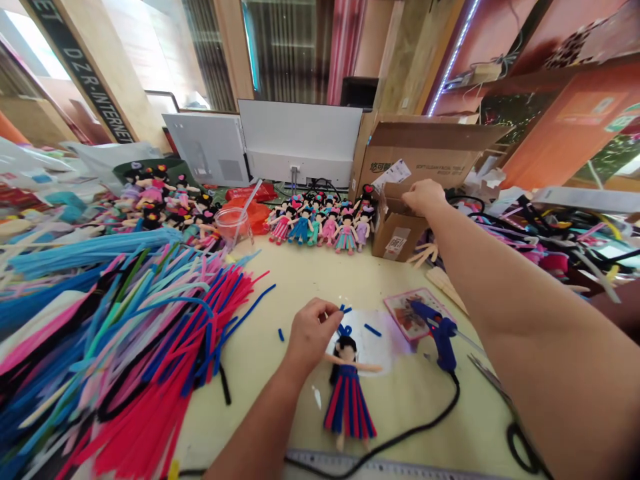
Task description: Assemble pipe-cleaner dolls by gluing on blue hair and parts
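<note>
My left hand (314,333) is closed in a pinch at a short blue pipe cleaner piece (345,309), just above the doll. The pipe cleaner doll (349,400) lies on its back, with black hair, a blue bow shape on its head, outstretched arms and a blue and red striped skirt. My right hand (425,197) is stretched far forward over a small cardboard box (397,233). Its fingers are curled together at the box's top; what they hold, if anything, is hidden. Loose blue pieces (373,330) lie near the doll.
A blue glue gun (440,333) rests on a pink-edged card (400,310), its cord crossing the front. Scissors (523,447) lie at right. Pipe cleaner bundles (145,413) cover the left. Finished dolls (325,227), a plastic cup (234,227) and a large carton (420,157) stand behind.
</note>
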Tool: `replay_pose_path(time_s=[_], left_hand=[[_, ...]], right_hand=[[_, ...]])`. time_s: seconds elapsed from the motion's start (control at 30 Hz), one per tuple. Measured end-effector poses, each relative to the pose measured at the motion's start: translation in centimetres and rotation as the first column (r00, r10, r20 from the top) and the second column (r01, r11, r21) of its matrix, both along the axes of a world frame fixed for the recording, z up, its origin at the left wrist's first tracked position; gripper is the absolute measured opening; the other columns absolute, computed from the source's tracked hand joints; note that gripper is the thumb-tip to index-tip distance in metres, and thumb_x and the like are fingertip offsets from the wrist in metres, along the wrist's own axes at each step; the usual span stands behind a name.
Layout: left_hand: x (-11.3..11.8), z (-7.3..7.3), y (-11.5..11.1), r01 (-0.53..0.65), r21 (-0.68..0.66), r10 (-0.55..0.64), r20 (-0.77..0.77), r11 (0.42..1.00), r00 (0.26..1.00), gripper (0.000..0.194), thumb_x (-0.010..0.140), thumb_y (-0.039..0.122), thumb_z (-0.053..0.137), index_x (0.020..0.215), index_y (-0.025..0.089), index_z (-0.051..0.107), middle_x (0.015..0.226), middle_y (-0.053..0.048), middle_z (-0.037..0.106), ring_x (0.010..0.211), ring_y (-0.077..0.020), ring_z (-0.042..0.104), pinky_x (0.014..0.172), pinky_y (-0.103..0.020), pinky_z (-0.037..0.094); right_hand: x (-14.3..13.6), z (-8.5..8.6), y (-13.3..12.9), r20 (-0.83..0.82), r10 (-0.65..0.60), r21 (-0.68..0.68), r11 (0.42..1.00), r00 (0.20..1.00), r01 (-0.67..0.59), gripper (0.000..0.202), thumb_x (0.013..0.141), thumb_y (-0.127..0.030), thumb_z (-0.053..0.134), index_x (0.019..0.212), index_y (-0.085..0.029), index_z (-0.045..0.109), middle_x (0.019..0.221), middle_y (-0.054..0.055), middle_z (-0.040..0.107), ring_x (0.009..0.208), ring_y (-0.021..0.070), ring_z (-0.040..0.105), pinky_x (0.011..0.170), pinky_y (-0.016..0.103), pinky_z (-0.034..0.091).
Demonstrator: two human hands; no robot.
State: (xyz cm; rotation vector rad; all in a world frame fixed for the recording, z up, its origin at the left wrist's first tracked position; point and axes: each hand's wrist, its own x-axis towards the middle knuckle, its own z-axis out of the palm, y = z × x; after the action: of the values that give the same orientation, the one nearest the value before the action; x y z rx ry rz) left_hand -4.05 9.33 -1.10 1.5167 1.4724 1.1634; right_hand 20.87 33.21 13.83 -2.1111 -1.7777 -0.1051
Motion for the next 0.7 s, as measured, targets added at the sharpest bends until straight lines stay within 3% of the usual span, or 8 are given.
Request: replay_pose_path(time_s=[0.07, 0.13, 0.23, 0.33, 0.43, 0.5, 0.6, 0.7], left_hand=[[0.0, 0.0, 0.1, -0.003, -0.007, 0.003, 0.038, 1.0, 0.999, 0.014, 0.072, 0.028, 0.059, 0.068, 0.017, 0.065, 0.068, 0.001, 0.06, 0.063, -0.011, 0.049, 0.062, -0.025, 0.038], [0.0, -0.2, 0.3, 0.004, -0.031, -0.002, 0.071, 1.0, 0.997, 0.015, 0.071, 0.03, 0.061, 0.07, 0.016, 0.066, 0.066, 0.001, 0.059, 0.062, -0.011, 0.049, 0.061, -0.025, 0.038], [0.2, -0.4, 0.4, 0.019, -0.057, -0.011, 0.148, 0.998, 0.989, 0.018, 0.07, 0.032, 0.062, 0.07, 0.015, 0.067, 0.062, 0.002, 0.058, 0.061, -0.0109, 0.05, 0.06, -0.025, 0.038], [0.4, -0.4, 0.3, 0.038, -0.069, -0.022, 0.215, 0.997, 0.976, 0.022, 0.07, 0.036, 0.063, 0.072, 0.014, 0.068, 0.062, 0.002, 0.059, 0.061, -0.0107, 0.05, 0.059, -0.024, 0.039], [0.6, -0.3, 0.0, 0.067, -0.021, -0.06, 0.233, 0.998, 0.971, 0.025, 0.07, 0.039, 0.063, 0.072, 0.014, 0.067, 0.063, 0.001, 0.06, 0.061, -0.0106, 0.05, 0.059, -0.024, 0.039], [0.8, -0.3, -0.1, 0.1, 0.013, -0.1, 0.234, 0.995, 0.967, 0.027, 0.07, 0.04, 0.064, 0.072, 0.013, 0.067, 0.063, 0.001, 0.06, 0.061, -0.0105, 0.05, 0.058, -0.024, 0.039], [1.1, -0.5, -0.2, 0.158, 0.02, -0.158, 0.222, 0.987, 0.962, 0.026, 0.069, 0.038, 0.065, 0.071, 0.013, 0.067, 0.063, 0.001, 0.06, 0.06, -0.0103, 0.05, 0.058, -0.024, 0.039], [1.0, -0.7, -0.1, 0.173, -0.007, -0.17, 0.158, 0.985, 0.973, 0.024, 0.068, 0.036, 0.065, 0.072, 0.013, 0.067, 0.065, 0.0, 0.062, 0.061, -0.0109, 0.051, 0.059, -0.024, 0.039]], right_hand=[[-1.6, 0.9, -1.7, 0.01, 0.052, 0.042, 0.998, 0.999, -0.052, 0.057, 0.068, -0.011, 0.061, 0.124, -0.018, 0.057, 0.122, 0.013, 0.059, 0.108, 0.0273, 0.058, 0.091, 0.04, 0.046], [-3.8, 1.2, -4.2, -0.004, 0.099, 0.1, 0.99, 0.995, -0.098, 0.059, 0.072, -0.016, 0.061, 0.13, -0.021, 0.052, 0.124, 0.012, 0.057, 0.108, 0.0258, 0.057, 0.092, 0.04, 0.046], [-7.5, -0.2, -9.7, -0.172, 0.322, 0.157, 0.942, 0.931, -0.297, 0.029, 0.078, -0.023, 0.058, 0.105, -0.017, 0.066, 0.093, 0.008, 0.067, 0.09, 0.0221, 0.063, 0.081, 0.036, 0.05], [-9.4, -3.9, -16.3, -0.331, 0.505, 0.084, 0.857, 0.797, -0.508, 0.021, 0.082, -0.031, 0.052, 0.077, -0.017, 0.067, 0.07, 0.003, 0.065, 0.071, 0.016, 0.062, 0.067, 0.027, 0.05], [-9.3, -8.4, -21.0, -0.567, 0.444, 0.01, 0.846, 0.694, -0.533, 0.022, 0.078, -0.039, 0.057, 0.077, -0.019, 0.066, 0.068, 0.002, 0.065, 0.062, 0.0133, 0.06, 0.053, 0.022, 0.046], [-8.7, -10.5, -22.8, -0.758, 0.333, -0.009, 0.855, 0.561, -0.519, 0.023, 0.071, -0.041, 0.064, 0.078, -0.019, 0.064, 0.068, 0.002, 0.064, 0.062, 0.0133, 0.06, 0.05, 0.021, 0.047], [-7.6, -12.0, -24.2, -0.88, 0.261, 0.039, 0.872, 0.397, -0.487, 0.027, 0.064, -0.043, 0.069, 0.07, -0.018, 0.06, 0.062, 0.0, 0.061, 0.058, 0.0118, 0.058, 0.05, 0.022, 0.048], [-5.8, -12.9, -25.4, -0.886, 0.229, 0.034, 0.899, 0.403, -0.436, 0.026, 0.063, -0.042, 0.068, 0.068, -0.018, 0.058, 0.058, -0.002, 0.058, 0.052, 0.0097, 0.054, 0.05, 0.022, 0.047]])
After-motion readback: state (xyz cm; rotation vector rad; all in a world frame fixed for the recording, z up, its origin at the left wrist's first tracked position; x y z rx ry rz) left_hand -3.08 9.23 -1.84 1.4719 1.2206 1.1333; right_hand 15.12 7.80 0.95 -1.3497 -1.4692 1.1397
